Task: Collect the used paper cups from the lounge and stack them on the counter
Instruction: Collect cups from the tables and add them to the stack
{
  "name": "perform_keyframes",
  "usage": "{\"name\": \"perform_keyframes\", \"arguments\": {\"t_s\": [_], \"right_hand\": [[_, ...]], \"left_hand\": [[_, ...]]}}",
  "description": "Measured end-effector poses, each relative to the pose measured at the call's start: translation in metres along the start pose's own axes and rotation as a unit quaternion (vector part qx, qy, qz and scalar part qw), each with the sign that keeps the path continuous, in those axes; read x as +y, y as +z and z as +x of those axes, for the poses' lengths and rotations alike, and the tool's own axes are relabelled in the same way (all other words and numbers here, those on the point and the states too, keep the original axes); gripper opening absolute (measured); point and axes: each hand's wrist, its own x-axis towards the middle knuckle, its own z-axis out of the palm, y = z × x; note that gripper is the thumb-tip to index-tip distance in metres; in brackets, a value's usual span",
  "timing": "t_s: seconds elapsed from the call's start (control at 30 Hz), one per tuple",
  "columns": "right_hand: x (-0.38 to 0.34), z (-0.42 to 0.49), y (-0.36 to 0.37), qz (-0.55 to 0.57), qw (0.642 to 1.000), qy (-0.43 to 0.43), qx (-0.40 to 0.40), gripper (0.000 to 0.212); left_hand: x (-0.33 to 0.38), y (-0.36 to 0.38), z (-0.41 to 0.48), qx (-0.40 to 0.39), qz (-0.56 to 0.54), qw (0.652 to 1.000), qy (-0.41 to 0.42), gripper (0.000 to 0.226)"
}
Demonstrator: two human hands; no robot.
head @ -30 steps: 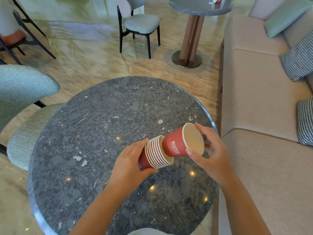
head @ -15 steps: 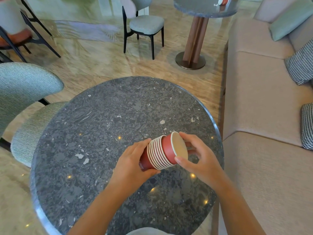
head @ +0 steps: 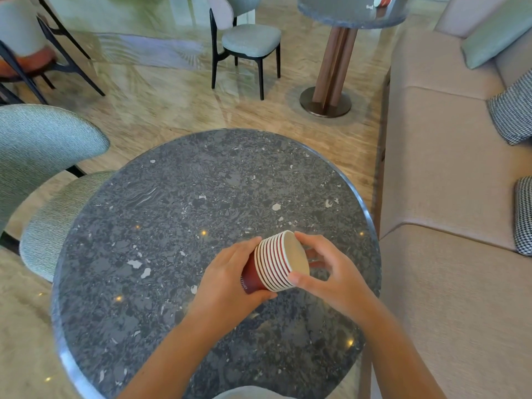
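Note:
A stack of several red paper cups with white rims (head: 275,262) lies on its side in my hands, just above the round dark stone table (head: 178,214). My left hand (head: 230,280) grips the stack's red body from the left. Thumb and fingers of my right hand (head: 325,272) pinch the rim of the outermost cup, which is nested fully into the stack, its open mouth facing right. Another red cup (head: 383,0) lies on the far table at the top edge.
A beige sofa (head: 449,174) with checked and green cushions runs along the right. A green upholstered chair (head: 43,174) stands at the table's left. Farther off are a second round table (head: 351,12) on a wooden pedestal and another chair (head: 247,41).
My right hand has pushed the outermost cup leftward fully into the stack; one second ago it stuck out well beyond the other rims. The stack has tilted a little more upright.

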Motion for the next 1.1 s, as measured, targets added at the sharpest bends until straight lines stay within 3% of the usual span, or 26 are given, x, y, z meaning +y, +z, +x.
{"name": "perform_keyframes", "arguments": {"t_s": [0.47, 0.63, 0.87, 1.1], "right_hand": [[-0.017, -0.001, 0.017, -0.042, 0.999, -0.013, -0.001, 0.073], [-0.03, 0.011, 0.028, -0.083, 0.996, -0.015, -0.022, 0.076], [-0.061, 0.046, 0.071, -0.179, 0.979, -0.089, -0.033, 0.045], [-0.09, 0.056, 0.135, -0.279, 0.943, -0.168, -0.063, 0.04]], "left_hand": [[-0.013, -0.006, -0.016, 0.043, -0.069, 0.994, -0.073, 0.088], [-0.031, -0.024, -0.037, 0.11, -0.181, 0.963, -0.167, 0.069], [-0.065, -0.062, -0.07, 0.231, -0.232, 0.916, -0.233, 0.064], [-0.098, -0.1, -0.11, 0.322, -0.271, 0.865, -0.275, 0.072]]}}
